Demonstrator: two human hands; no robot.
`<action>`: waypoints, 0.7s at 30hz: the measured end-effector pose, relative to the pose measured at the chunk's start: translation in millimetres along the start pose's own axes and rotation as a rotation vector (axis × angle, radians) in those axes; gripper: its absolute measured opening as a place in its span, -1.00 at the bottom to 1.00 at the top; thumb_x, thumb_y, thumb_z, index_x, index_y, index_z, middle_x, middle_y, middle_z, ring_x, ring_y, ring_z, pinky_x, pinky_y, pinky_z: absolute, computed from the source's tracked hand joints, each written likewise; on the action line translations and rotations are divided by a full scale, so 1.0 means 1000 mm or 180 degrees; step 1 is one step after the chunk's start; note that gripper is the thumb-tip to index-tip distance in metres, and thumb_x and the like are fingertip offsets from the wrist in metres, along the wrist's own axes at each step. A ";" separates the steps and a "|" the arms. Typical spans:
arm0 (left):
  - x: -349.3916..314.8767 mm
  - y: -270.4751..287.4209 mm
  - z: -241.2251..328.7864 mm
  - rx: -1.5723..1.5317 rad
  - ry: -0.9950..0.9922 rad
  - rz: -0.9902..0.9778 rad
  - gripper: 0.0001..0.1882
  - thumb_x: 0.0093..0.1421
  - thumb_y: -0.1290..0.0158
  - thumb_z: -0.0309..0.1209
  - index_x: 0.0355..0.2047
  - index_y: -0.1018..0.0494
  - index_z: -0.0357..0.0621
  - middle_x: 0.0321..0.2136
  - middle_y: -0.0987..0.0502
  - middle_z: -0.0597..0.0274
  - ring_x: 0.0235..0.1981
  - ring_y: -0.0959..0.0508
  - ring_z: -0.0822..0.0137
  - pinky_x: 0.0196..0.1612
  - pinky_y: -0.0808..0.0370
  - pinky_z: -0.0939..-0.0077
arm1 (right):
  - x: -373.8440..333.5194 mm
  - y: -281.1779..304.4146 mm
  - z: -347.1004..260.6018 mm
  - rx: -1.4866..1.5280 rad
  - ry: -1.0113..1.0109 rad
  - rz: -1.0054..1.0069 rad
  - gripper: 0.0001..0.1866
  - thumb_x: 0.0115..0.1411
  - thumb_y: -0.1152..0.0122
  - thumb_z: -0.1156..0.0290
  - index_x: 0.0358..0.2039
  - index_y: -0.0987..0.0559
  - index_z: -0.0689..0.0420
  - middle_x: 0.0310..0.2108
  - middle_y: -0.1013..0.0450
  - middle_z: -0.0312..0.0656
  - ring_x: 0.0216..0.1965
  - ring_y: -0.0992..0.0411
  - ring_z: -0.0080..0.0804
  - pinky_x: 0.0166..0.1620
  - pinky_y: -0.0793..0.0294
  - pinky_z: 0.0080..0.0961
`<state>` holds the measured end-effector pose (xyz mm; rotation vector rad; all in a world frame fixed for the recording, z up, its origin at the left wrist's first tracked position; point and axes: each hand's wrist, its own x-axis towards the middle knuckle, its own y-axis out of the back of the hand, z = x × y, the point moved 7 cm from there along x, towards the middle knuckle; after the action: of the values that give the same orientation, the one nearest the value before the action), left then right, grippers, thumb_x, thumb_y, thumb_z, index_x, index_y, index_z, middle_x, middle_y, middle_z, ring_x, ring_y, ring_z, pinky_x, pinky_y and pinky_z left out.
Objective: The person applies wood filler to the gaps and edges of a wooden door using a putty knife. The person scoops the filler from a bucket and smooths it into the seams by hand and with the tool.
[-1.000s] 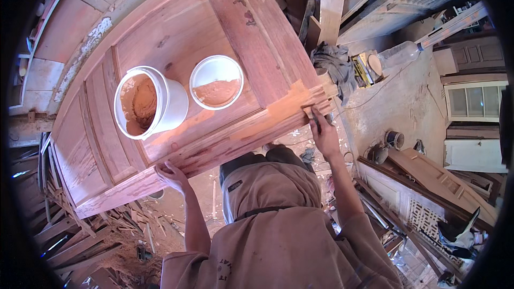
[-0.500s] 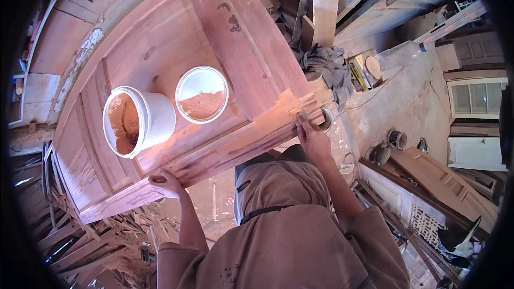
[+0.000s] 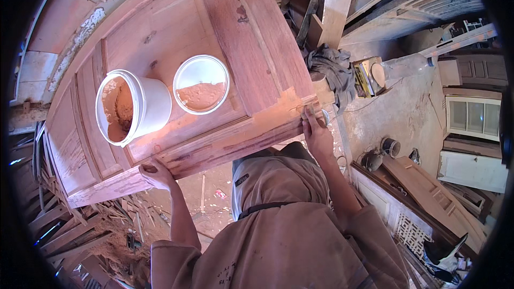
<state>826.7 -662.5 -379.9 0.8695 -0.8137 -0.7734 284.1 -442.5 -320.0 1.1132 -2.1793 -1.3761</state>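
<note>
A reddish wooden panel door (image 3: 267, 48) lies in front of me, with a smeared orange filler patch at its near right corner. My left hand (image 3: 158, 174) is closed on the door's near edge, thumb and fingers curled. At the right corner my right hand (image 3: 318, 135) pinches a small dark piece against the filler-coated edge; its kind is hidden by the fingers. On the door a white bucket (image 3: 152, 104) lies tilted, its mouth toward the left, with orange-brown filler inside. Just right of it is a round white lid (image 3: 201, 68), partly covered with the same filler.
Scrap wood strips (image 3: 69, 235) and sawdust are heaped at lower left. A dark cloth (image 3: 332, 67) hangs beyond the door's right corner, beside upright boards (image 3: 337, 5). Another panel door (image 3: 428, 192) leans at the right, near a small dark pot (image 3: 392, 146).
My right hand has shifted slightly toward the door's right corner. The left hand keeps its place on the edge. The whole view has turned a little.
</note>
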 end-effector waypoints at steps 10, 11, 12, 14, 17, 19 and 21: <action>0.001 0.001 0.003 0.0145 -0.0586 0.0576 -0.38 0.19 -0.14 0.00 0.02 -0.37 -0.30 -0.24 -0.47 0.03 -0.22 -0.47 0.07 -0.08 -0.39 0.15 | 0.005 0.017 0.014 0.0043 0.0037 -0.0287 -0.58 0.28 -0.12 0.35 0.15 -0.45 0.06 -0.30 -0.53 0.17 -0.30 -0.53 0.16 -0.27 -0.52 -0.06; 0.002 -0.003 0.000 0.0110 -0.0486 0.0464 -0.38 0.19 -0.14 0.00 0.02 -0.37 -0.30 -0.24 -0.47 0.03 -0.22 -0.47 0.07 -0.08 -0.39 0.15 | 0.010 0.019 0.011 0.0141 0.0225 -0.0094 -0.59 0.27 -0.12 0.36 0.14 -0.46 0.08 -0.29 -0.53 0.17 -0.30 -0.53 0.17 -0.26 -0.52 -0.06; 0.001 -0.001 0.001 0.0153 -0.0576 0.0580 -0.38 0.19 -0.14 0.00 0.02 -0.37 -0.30 -0.23 -0.47 0.03 -0.21 -0.47 0.06 -0.07 -0.39 0.16 | 0.013 0.013 0.016 0.0036 0.0053 -0.0205 -0.59 0.27 -0.12 0.36 0.14 -0.46 0.08 -0.29 -0.53 0.17 -0.30 -0.53 0.17 -0.26 -0.52 -0.06; 0.002 0.000 0.003 0.0199 -0.0664 0.0688 -0.37 0.19 -0.14 0.00 0.03 -0.37 -0.30 -0.22 -0.47 0.03 -0.20 -0.47 0.06 -0.06 -0.39 0.16 | 0.016 0.010 0.015 -0.0017 0.0141 -0.0071 -0.58 0.27 -0.13 0.37 0.14 -0.46 0.07 -0.28 -0.54 0.17 -0.28 -0.52 0.16 -0.23 -0.52 -0.07; 0.003 -0.002 -0.001 0.0342 -0.0488 0.0411 -0.34 0.20 -0.11 0.02 0.07 -0.36 -0.30 -0.15 -0.48 -0.01 -0.09 -0.47 0.04 0.00 -0.38 0.16 | 0.010 0.006 0.023 0.0078 -0.0027 -0.0144 -0.57 0.26 -0.14 0.37 0.15 -0.45 0.07 -0.28 -0.54 0.18 -0.29 -0.53 0.15 -0.23 -0.52 -0.09; 0.004 -0.006 -0.004 0.0333 -0.0219 0.0158 -0.36 0.25 -0.05 0.03 0.10 -0.37 -0.28 0.09 -0.42 -0.05 0.13 -0.39 -0.04 0.16 -0.30 0.08 | 0.003 0.010 0.026 0.0013 -0.0034 -0.0149 -0.56 0.27 -0.13 0.31 0.17 -0.45 -0.02 -0.32 -0.53 0.16 -0.34 -0.52 0.16 -0.28 -0.51 -0.05; 0.002 -0.004 -0.001 0.0271 -0.0219 0.0193 -0.36 0.25 -0.05 0.03 0.10 -0.37 -0.28 0.10 -0.42 -0.04 0.13 -0.39 -0.04 0.17 -0.30 0.08 | -0.001 0.018 0.029 -0.0056 -0.0029 -0.0125 -0.55 0.27 -0.13 0.25 0.18 -0.44 -0.10 -0.36 -0.52 0.14 -0.40 -0.51 0.16 -0.33 -0.50 -0.02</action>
<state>827.9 -665.4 -383.4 0.8939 -0.9353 -0.7226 258.7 -420.6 -318.2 1.1514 -2.1582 -1.4167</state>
